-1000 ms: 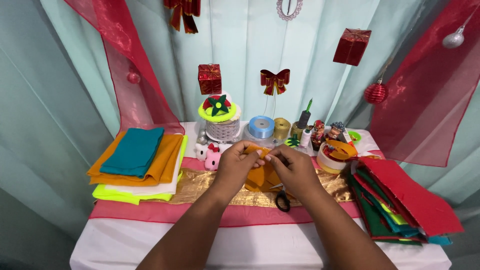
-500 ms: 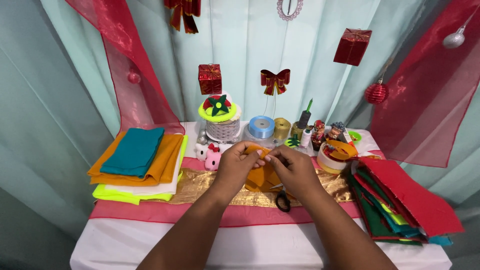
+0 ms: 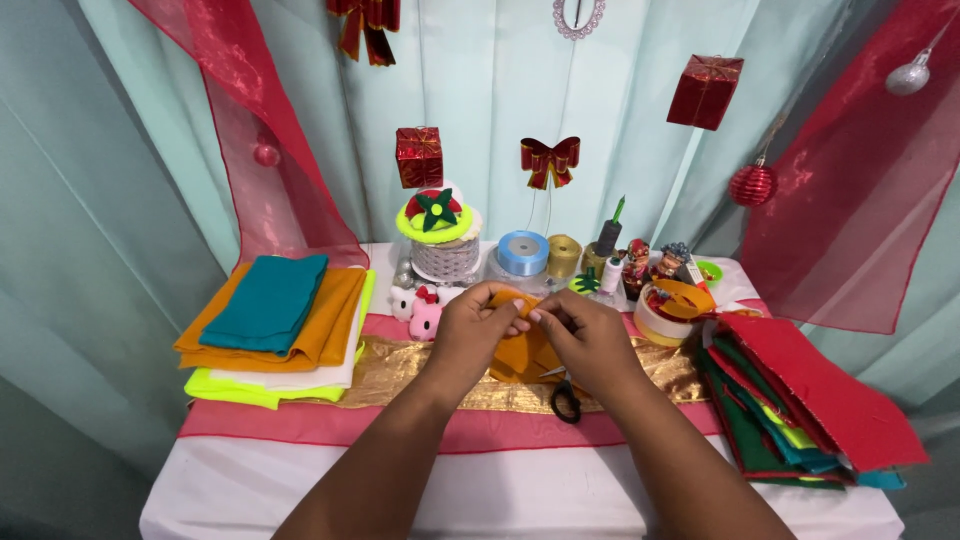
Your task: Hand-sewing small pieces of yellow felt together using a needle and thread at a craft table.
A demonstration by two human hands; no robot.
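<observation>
Both of my hands meet over the middle of the table and hold a piece of orange felt (image 3: 522, 355) between them. My left hand (image 3: 478, 328) pinches its top edge with thumb and fingers. My right hand (image 3: 588, 338) grips the same piece from the right, fingertips touching the left hand's. Black-handled scissors (image 3: 565, 401) lie on the gold runner (image 3: 400, 365) just under my right hand. Most of the felt is hidden by my fingers.
Folded teal, orange, white and neon yellow cloths (image 3: 275, 325) are stacked at the left. A pile of red, green and teal felt sheets (image 3: 810, 405) lies at the right. Ribbon spools (image 3: 523, 255), a small basket (image 3: 445, 255), figurines and a white tape roll (image 3: 665, 315) stand behind. Ornaments hang above.
</observation>
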